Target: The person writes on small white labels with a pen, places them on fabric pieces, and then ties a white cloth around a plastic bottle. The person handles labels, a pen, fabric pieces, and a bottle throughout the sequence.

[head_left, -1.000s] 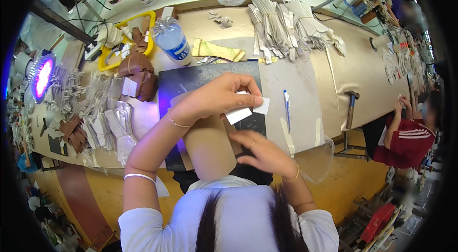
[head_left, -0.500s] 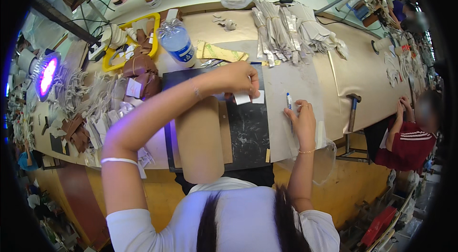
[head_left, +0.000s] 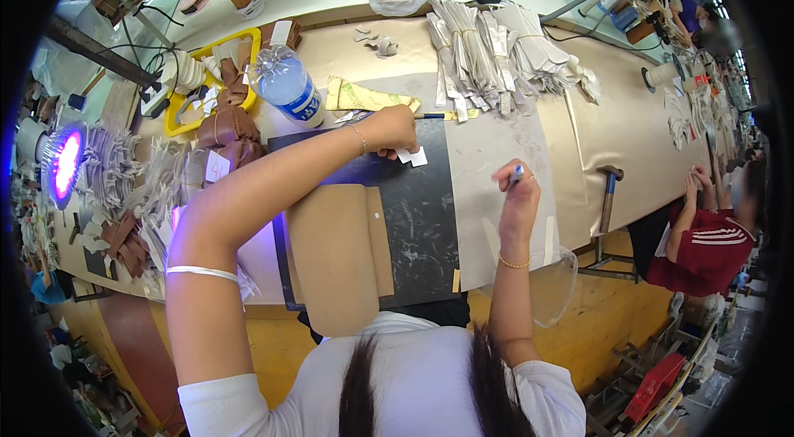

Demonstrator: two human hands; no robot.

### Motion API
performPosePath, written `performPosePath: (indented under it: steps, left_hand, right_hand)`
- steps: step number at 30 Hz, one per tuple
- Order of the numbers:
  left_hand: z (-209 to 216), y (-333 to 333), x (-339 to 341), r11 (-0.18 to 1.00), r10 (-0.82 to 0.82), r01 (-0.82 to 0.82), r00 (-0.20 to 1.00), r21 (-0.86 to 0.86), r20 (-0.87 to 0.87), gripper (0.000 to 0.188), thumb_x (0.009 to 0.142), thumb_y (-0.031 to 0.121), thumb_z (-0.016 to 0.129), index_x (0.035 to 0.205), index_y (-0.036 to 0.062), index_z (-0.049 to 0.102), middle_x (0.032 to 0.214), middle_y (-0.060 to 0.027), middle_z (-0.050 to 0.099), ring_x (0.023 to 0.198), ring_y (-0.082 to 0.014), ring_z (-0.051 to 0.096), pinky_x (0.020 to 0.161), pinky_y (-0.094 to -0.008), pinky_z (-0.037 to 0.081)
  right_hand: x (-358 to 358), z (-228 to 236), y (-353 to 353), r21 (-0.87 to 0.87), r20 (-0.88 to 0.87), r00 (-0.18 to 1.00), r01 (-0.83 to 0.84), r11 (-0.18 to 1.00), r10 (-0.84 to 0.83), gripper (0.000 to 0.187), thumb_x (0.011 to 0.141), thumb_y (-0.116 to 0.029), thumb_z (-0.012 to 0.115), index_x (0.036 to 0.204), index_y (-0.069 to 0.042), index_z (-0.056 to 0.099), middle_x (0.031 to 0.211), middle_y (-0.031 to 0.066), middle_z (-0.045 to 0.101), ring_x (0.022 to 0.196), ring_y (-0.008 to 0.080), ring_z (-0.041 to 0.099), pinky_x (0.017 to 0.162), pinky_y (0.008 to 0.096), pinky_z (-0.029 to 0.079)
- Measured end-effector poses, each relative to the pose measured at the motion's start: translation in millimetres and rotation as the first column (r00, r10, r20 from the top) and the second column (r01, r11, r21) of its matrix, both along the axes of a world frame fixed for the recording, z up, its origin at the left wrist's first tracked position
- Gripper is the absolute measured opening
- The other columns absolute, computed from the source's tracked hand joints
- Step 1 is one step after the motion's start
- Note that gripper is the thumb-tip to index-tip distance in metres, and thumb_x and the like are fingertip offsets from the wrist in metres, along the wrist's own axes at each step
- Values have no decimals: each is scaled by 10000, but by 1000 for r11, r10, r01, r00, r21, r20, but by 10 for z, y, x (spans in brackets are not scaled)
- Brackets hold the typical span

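My left hand (head_left: 392, 130) reaches across the black mat (head_left: 426, 238). Its bent fingers are closed at two small white paper slips (head_left: 416, 157), whose corners stick out past the fingertips. To the right, my right hand (head_left: 519, 204) is raised over the grey sheet, fingers curled round a pen (head_left: 516, 174) with its blue end upward. A long tan panel with a rounded near end (head_left: 335, 263) lies under my left forearm, on top of another tan piece. Beyond the left hand lie a yellow patterned scrap (head_left: 372, 96) and a dark slim tool (head_left: 430, 115).
A water bottle (head_left: 287, 88) and a yellow basket (head_left: 175, 121) of parts stand at the far left. Bundles of pale strips (head_left: 471, 57) lie at the back. A hammer (head_left: 609, 197) lies to the right, near a person in a red shirt (head_left: 707, 251). A glowing lamp (head_left: 66, 164) is at left.
My right hand has lifted and curled round the pen, which now points up. My left hand has drawn slightly left, and the paper slips lie closer together. The whole view has shifted a little.
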State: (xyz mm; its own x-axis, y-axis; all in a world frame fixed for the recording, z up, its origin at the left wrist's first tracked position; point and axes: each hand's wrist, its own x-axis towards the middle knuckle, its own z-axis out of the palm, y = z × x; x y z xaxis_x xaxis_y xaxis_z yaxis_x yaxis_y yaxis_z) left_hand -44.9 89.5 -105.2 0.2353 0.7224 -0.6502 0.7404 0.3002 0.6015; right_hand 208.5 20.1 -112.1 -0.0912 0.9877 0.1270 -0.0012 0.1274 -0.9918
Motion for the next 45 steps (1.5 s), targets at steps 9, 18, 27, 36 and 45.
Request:
performPosePath:
  steps: [9, 18, 27, 36, 45]
  left_hand:
    - [36, 8, 34, 996, -81, 84, 993, 33, -88, 157, 797, 161, 763, 765, 41, 666, 615, -65, 638, 427, -156, 567, 400, -317, 451]
    - [-29, 95, -55, 983, -178, 181, 979, 18, -104, 268, 738, 174, 833, 734, 33, 604, 629, -81, 639, 470, -189, 592, 427, -342, 462]
    - [-61, 107, -54, 979, -199, 202, 974, 10, -112, 277, 724, 185, 843, 755, 24, 620, 616, -88, 632, 480, -205, 600, 434, -362, 461]
    - [-74, 110, -19, 980, -200, 200, 972, -15, -124, 295, 741, 198, 836, 840, 1, 640, 651, -101, 656, 494, -215, 618, 450, -370, 477]
    - [-105, 137, -9, 978, -209, 208, 970, -25, -124, 301, 739, 208, 841, 846, 8, 643, 674, -102, 671, 510, -211, 637, 463, -352, 496]
  right_hand:
    - [-312, 47, 101, -25, -312, 929, -219, 975, 200, 667, 977, -604, 436, 648, -30, 524, 655, 12, 428, 638, 98, 377, 591, 253, 276]
    - [-441, -212, 207, -115, -190, 979, -102, 988, 79, 467, 1031, -419, 491, 969, 21, 633, 723, 16, 556, 575, 90, 459, 575, 263, 402]
    - [-828, -352, 128, -80, 91, 995, 43, 996, -36, 316, 889, -70, 724, 719, -87, 458, 645, -55, 491, 574, 3, 400, 507, 193, 318]
    - [-939, -481, 212, 62, 238, 962, 127, 990, -138, 330, 860, -107, 716, 652, -49, 466, 571, -24, 472, 544, 39, 384, 495, 241, 330]
    - [-928, -470, 180, 110, 274, 953, 102, 989, -129, 348, 857, -64, 690, 644, -74, 416, 592, -49, 425, 568, 27, 344, 499, 226, 293]
